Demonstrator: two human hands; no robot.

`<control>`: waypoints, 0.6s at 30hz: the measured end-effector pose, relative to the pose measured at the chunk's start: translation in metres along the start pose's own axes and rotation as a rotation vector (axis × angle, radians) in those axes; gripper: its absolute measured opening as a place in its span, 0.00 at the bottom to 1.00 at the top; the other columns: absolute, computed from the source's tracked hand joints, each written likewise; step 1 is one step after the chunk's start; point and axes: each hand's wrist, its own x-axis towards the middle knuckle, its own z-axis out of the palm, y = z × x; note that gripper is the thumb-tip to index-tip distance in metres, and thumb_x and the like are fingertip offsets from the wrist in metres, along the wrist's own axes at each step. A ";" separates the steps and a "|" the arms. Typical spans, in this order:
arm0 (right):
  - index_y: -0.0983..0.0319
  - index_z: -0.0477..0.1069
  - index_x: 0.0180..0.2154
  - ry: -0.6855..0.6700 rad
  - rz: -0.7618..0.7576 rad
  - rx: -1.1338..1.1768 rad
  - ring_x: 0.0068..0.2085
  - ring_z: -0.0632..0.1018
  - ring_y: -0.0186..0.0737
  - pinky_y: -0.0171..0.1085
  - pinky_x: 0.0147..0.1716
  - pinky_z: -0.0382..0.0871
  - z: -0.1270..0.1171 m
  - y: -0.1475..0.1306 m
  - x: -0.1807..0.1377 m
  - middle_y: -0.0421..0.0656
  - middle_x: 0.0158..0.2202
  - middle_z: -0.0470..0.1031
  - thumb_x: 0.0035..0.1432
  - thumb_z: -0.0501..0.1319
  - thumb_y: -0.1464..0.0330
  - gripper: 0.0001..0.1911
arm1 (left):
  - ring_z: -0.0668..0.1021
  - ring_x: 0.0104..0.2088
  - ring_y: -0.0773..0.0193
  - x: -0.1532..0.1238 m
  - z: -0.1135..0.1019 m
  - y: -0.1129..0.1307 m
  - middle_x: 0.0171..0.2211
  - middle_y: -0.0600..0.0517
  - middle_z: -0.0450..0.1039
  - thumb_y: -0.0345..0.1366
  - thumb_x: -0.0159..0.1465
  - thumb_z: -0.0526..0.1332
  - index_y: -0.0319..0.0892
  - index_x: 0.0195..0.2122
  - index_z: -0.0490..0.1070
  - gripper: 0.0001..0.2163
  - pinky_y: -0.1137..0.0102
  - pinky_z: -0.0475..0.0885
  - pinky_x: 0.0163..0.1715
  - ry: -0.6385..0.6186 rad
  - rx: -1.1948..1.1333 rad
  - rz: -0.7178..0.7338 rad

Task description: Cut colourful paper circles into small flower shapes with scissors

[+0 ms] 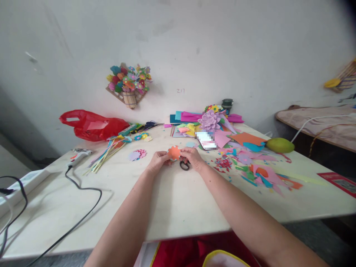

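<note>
An orange flower cutout (pixel 174 152) with a scalloped edge is held up between my two hands, just above the table. My left hand (pixel 159 161) pinches its left edge between thumb and fingers. On the opposite edge, the closed fingers of my right hand (pixel 193 157) grip it. A pair of scissors (pixel 184 165) shows its black handle loops right under my right hand; whether the hand holds them or they lie on the table I cannot tell. To the left lies a small stack of lilac and pink flower cutouts (pixel 137 154).
A glue gun (pixel 80 157) with a trailing cord and a power strip (pixel 25 185) are at left. Thin sticks (pixel 104 157) lie near a red plastic bag (pixel 96 125). Colourful scraps (pixel 264 172), a phone (pixel 206 141) and a green-yellow fruit-like object (pixel 280 145) occupy the right.
</note>
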 end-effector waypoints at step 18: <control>0.66 0.72 0.22 0.090 0.012 -0.060 0.18 0.70 0.31 0.27 0.13 0.56 0.000 0.008 0.007 0.38 0.16 0.70 0.42 0.61 0.73 0.02 | 0.72 0.17 0.67 0.001 0.000 -0.001 0.19 0.50 0.73 0.41 0.45 0.67 0.37 0.22 0.69 0.12 0.69 0.69 0.24 -0.005 -0.030 -0.044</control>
